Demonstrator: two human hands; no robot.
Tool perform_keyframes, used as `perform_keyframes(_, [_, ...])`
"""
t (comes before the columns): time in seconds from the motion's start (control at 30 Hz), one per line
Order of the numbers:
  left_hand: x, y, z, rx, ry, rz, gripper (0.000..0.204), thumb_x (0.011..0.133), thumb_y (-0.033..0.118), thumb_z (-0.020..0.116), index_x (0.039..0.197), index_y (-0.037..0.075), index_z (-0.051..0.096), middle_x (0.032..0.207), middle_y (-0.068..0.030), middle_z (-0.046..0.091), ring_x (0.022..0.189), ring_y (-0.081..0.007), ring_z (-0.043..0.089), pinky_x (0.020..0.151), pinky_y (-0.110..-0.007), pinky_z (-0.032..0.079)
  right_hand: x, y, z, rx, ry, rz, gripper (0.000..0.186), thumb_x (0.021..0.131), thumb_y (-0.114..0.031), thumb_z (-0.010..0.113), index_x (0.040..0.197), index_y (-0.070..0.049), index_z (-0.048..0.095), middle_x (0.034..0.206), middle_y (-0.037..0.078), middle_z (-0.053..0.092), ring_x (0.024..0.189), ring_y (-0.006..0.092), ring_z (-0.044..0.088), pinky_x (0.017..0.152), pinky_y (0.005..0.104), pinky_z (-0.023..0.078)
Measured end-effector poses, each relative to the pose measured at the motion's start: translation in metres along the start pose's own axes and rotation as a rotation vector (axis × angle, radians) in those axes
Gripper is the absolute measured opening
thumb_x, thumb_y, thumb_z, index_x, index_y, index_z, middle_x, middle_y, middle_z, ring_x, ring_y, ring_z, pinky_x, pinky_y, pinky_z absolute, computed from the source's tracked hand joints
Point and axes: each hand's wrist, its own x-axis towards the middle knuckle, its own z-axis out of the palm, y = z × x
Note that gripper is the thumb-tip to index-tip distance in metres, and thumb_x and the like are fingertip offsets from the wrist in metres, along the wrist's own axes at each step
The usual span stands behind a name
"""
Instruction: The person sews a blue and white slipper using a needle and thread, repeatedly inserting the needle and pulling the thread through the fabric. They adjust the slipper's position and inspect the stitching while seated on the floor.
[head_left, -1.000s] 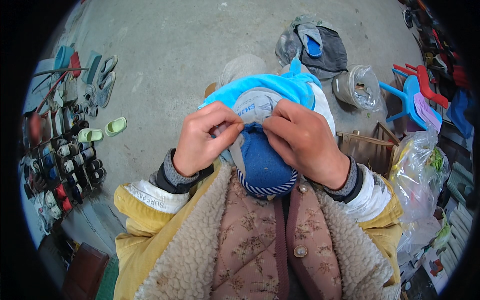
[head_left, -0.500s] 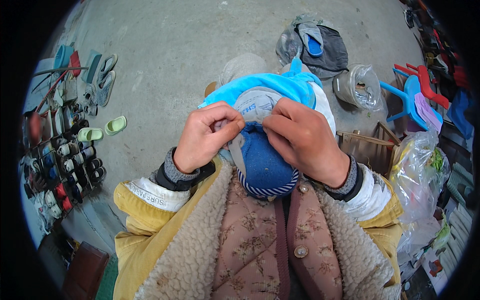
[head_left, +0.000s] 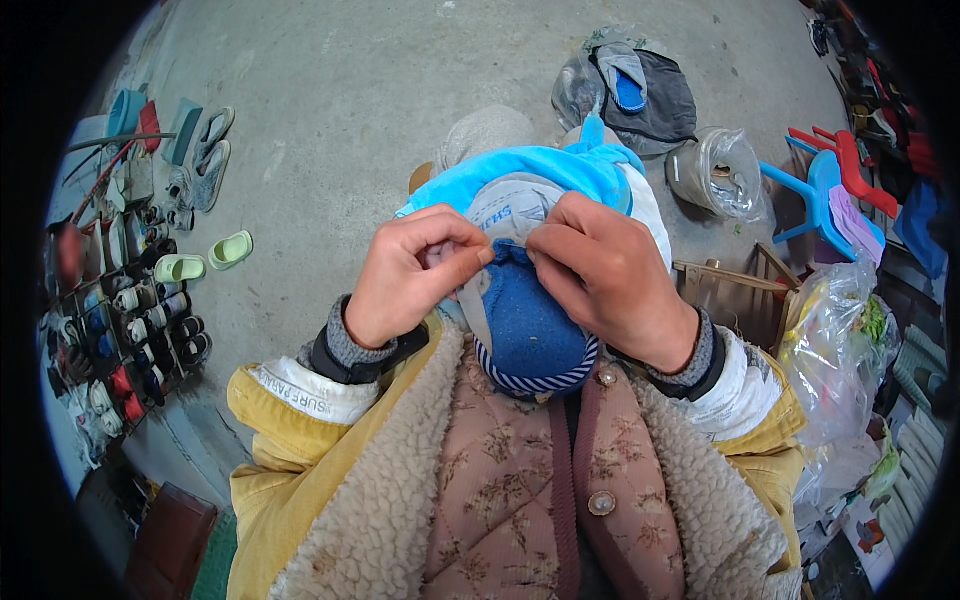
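Observation:
My left hand [head_left: 405, 275] and my right hand [head_left: 615, 285] pinch the top edge of a blue felt slipper piece [head_left: 532, 335], one at each corner, close together. The piece has navy-and-white striped trim along its rounded lower end and a pale grey strip down its left side. Just above it lies grey fabric [head_left: 510, 205] with blue print, over a bright blue plush cloth [head_left: 570, 168] on my lap. My fingertips are small and partly hidden where they grip.
Left are shoe racks [head_left: 135, 340] and green slippers [head_left: 230, 250]. Ahead right are a dark bag [head_left: 665, 105] with a blue slipper on it, a plastic-lined bucket [head_left: 690, 175], blue chair [head_left: 820, 190], red chair [head_left: 862, 175], wooden frame [head_left: 735, 285] and plastic bags [head_left: 830, 360].
My left fingertips have crept slightly right along the top edge, and my right hand has shifted very slightly upward. Both still grip the slipper piece.

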Motion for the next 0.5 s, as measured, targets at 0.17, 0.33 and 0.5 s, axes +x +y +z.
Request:
perform_keyframes(0.17, [-0.002,0.002,0.000,0.165,0.029,0.155,0.008,0.084,-0.001,0.073,0.091,-0.002,0.070,0.088,-0.0035,0.065,0.067,-0.0059,0.055,0.056,-0.022,0.041,0.001,0.000,0.002,0.016,-0.006,0.011,0.012,0.080,-0.005,0.069,0.086,-0.003,0.058,0.081,0.014,0.050,0.077,0.0344,0.058,0.062,0.0446,0.047])
perform_keyframes(0.33, [-0.003,0.004,0.003,0.228,0.068,0.226,0.008,0.083,-0.003,0.073,0.090,-0.003,0.069,0.085,-0.0047,0.065,0.068,-0.0071,0.056,0.056,-0.022,0.042,0.003,0.001,0.002,0.005,-0.018,-0.022,0.012,0.080,-0.004,0.068,0.085,-0.003,0.057,0.082,0.014,0.050,0.076,0.0344,0.057,0.062,0.0443,0.046])
perform_keyframes(0.5, [-0.003,0.005,0.003,0.246,0.076,0.216,0.006,0.084,-0.004,0.072,0.090,-0.004,0.069,0.084,-0.0054,0.064,0.068,-0.0079,0.056,0.056,-0.023,0.042,0.008,0.012,0.002,0.054,-0.054,-0.073,0.013,0.080,-0.003,0.068,0.085,-0.003,0.056,0.083,0.014,0.050,0.077,0.0340,0.057,0.063,0.0436,0.046])
